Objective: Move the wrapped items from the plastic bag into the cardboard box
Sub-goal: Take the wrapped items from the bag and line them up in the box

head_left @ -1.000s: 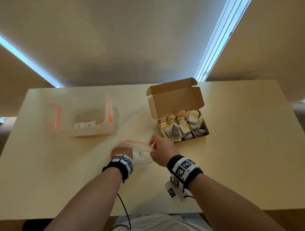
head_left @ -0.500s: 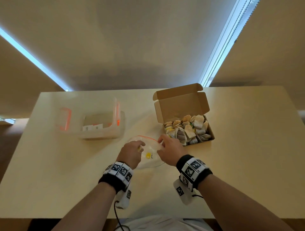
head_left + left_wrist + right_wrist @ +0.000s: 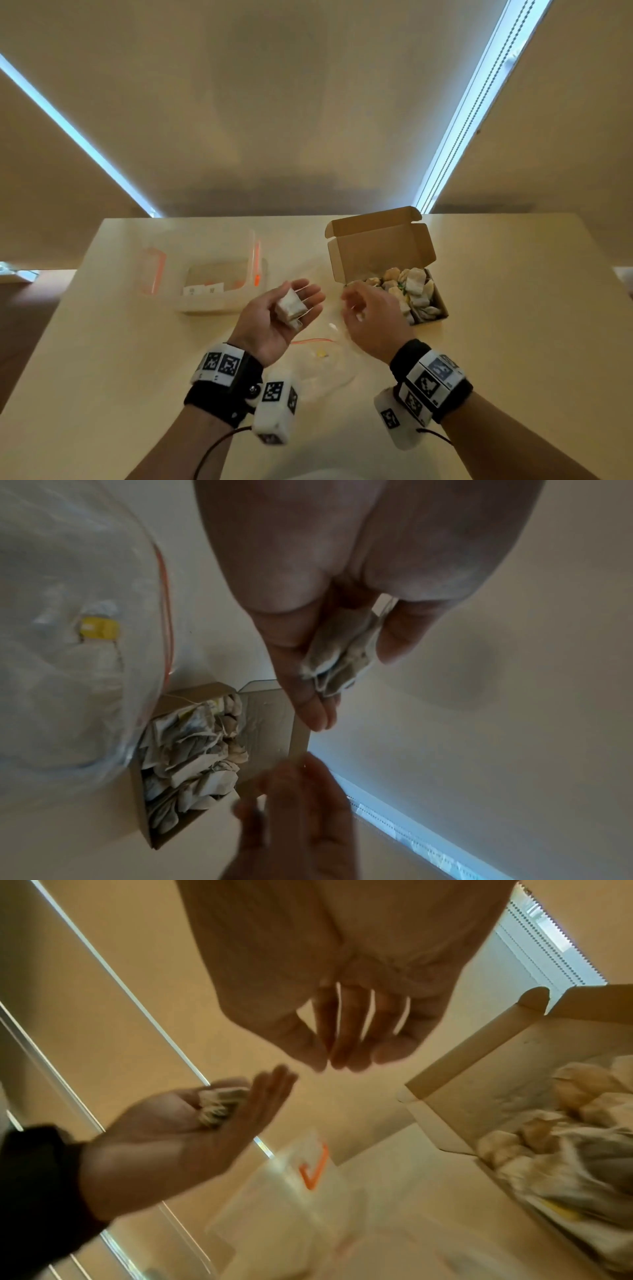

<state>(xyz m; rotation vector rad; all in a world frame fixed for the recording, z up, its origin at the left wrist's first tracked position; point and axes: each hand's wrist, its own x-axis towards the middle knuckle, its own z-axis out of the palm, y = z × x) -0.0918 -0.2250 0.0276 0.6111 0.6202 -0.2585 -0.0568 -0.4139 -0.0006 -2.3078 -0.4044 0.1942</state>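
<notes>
My left hand (image 3: 301,301) is raised palm up over the table, fingers nearly straight. Small white wrapped items (image 3: 289,306) rest on its palm, seen also in the left wrist view (image 3: 339,664). My right hand (image 3: 356,305) hovers just right of it, fingers loosely curled and holding nothing. The clear plastic bag (image 3: 325,366) with an orange zip lies flat on the table below both hands; a yellow tag (image 3: 99,627) shows inside it. The open cardboard box (image 3: 380,253) stands to the right, holding several wrapped items (image 3: 414,291).
A clear plastic container (image 3: 212,274) with orange latches stands left of the hands. The pale table (image 3: 513,342) extends to the right of the box. The box lid stands upright behind its contents.
My left hand came out of the bag and turned palm up with wrapped items on it. My right hand let go of the bag's mouth and rose. The bag now lies slack.
</notes>
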